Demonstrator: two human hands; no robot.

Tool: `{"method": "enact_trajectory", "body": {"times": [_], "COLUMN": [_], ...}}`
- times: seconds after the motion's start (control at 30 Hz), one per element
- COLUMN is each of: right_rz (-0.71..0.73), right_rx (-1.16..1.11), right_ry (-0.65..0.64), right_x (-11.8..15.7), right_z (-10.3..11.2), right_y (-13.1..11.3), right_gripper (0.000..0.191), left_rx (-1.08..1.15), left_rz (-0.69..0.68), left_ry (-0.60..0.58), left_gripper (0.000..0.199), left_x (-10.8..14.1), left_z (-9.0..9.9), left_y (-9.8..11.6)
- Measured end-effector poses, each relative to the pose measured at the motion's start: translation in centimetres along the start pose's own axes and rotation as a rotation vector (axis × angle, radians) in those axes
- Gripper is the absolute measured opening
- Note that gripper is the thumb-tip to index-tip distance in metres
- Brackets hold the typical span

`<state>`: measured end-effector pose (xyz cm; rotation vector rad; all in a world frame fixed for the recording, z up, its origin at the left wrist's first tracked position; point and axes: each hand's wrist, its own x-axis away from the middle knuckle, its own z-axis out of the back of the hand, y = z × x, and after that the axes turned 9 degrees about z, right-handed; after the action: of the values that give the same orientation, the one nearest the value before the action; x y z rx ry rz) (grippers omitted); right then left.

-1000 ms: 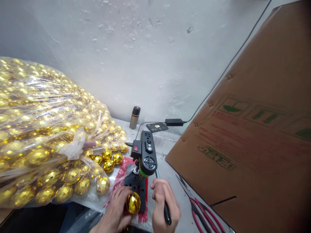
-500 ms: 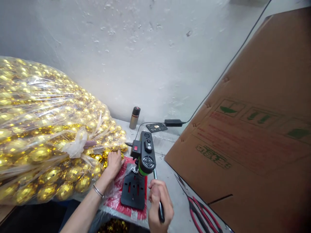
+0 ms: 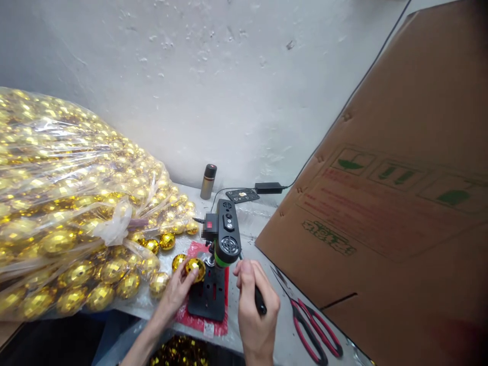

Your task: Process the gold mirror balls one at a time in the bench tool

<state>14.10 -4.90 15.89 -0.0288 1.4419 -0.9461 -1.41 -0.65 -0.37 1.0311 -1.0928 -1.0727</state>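
Observation:
My left hand [image 3: 177, 288] pinches a shiny gold mirrored ball [image 3: 195, 270] between thumb and fingers, over the base of a small black machine [image 3: 227, 229]. A second gold ball [image 3: 178, 261] shows just behind those fingers; whether they touch it I cannot tell. The machine has round vents, a green band and a slotted black base plate [image 3: 206, 300]. To its right, my right hand [image 3: 258, 300] is wrapped round a black-handled rod [image 3: 261, 303]. The rod's far end is hidden, so I cannot see whether it joins the machine.
A large clear bag [image 3: 76, 203] of gold balls fills the left. Red-handled scissors [image 3: 314, 325] lie beside a big cardboard box [image 3: 381, 203] on the right. A small bottle [image 3: 208, 181] and black power adapter [image 3: 268, 188] are by the wall. More gold pieces [image 3: 179, 352] sit below the table edge.
My left hand has come from the loose balls by the bag towards the machine, now with a gold ball. My right hand has risen slightly, still round the rod.

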Motion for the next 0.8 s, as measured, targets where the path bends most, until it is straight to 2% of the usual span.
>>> {"method": "enact_trajectory", "body": {"times": [0.1, 0.23, 0.4, 0.57, 0.67, 0.8], "right_rz": [0.000, -0.018, -0.036, -0.027, 0.019, 0.164], "right_rx": [-0.009, -0.024, -0.036, -0.053, -0.049, -0.054], "right_ry": [-0.016, -0.029, -0.035, -0.042, -0.054, -0.062], "right_x": [0.3, 0.6, 1.0, 1.4, 2.0, 3.8], "right_z": [0.1, 0.1, 0.1, 0.1, 0.2, 0.0], "right_y": [0.2, 0.3, 0.4, 0.6, 0.9, 2.4], "right_gripper": [0.034, 0.035, 0.036, 0.033, 0.027, 0.024], "left_rx": [-0.090, -0.219, -0.246, -0.267, -0.314, -0.350], "left_rz": [-0.021, -0.121, -0.274, -0.334, -0.341, -0.329], "left_ry": [-0.032, -0.017, -0.032, -0.101, -0.126, -0.133], "left_gripper": [0.062, 0.058, 0.055, 0.051, 0.052, 0.053], "left_x": [0.9, 1.3, 1.3, 0.9, 0.5, 0.3], "left_z": [-1.3, -2.4, -2.7, -2.9, -3.0, -3.0], "left_y": [-0.7, -1.4, -2.8, -2.6, -2.3, -2.4]}}
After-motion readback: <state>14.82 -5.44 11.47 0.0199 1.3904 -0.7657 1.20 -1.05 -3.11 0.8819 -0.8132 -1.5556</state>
